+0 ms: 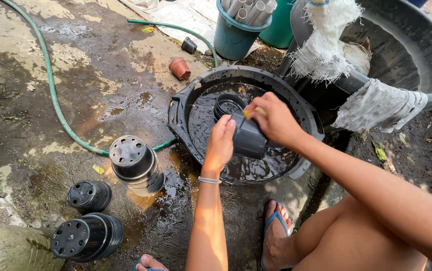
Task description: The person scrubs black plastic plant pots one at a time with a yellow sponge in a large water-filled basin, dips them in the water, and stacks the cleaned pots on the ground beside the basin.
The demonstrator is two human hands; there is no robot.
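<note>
Black plastic pot [248, 138] gripped by left hand [219, 145], right hand [274, 120] clasping its rim with yellow scrubber, over water-filled black basin [181, 108]; washing step

black plastic pot [248, 138] | tilted sideways | held above dark water in black basin [183, 108]

hands: 2, left hand [221, 145], right hand [275, 119]
black pots: 5 singles or stacks; 1 held [248, 136], 1 in basin water [227, 104], 3 upside down on ground [134, 163] [89, 195] [86, 237]; stack depth unclear
small pots on ground: 2, 1 terracotta [180, 68], 1 black [189, 45]
basins: 2, 1 with water [178, 113], 1 big grey [427, 55]
buckets: 2, teal [233, 37], green [279, 30]
hose: 1 [50, 80]
white pipes in teal bucket: several, count unclear
rags: 2 [326, 45] [376, 105]
feet in sandals: 2 [276, 231] [148, 262]
wristband: 1 [209, 179]
</note>
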